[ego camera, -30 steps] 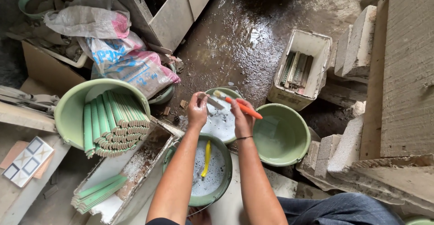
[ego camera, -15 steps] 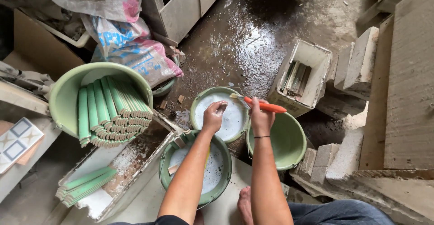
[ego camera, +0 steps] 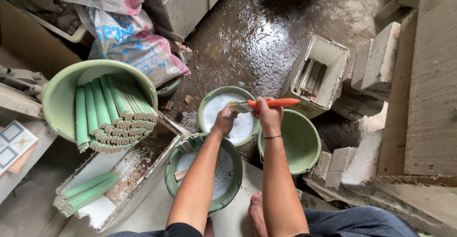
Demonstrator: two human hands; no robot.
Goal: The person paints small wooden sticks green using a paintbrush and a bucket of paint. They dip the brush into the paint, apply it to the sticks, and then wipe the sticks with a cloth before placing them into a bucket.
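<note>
Over the round green bowl of white liquid (ego camera: 227, 113), the left hand (ego camera: 224, 121) pinches something small, too hidden to identify. Its partner, the right hand (ego camera: 269, 117), grips an orange-handled brush (ego camera: 266, 104). Nearby, a large green tub of stacked green tile strips (ego camera: 108, 108) and an empty green bucket (ego camera: 293, 141) flank them.

Green curved tiles (ego camera: 114, 110) are lying stacked in a big green tub (ego camera: 59, 99); printed sacks (ego camera: 128, 41) are slumping behind; concrete blocks (ego camera: 376, 60) are sitting right, wet floor (ego camera: 266, 27) shining.
</note>
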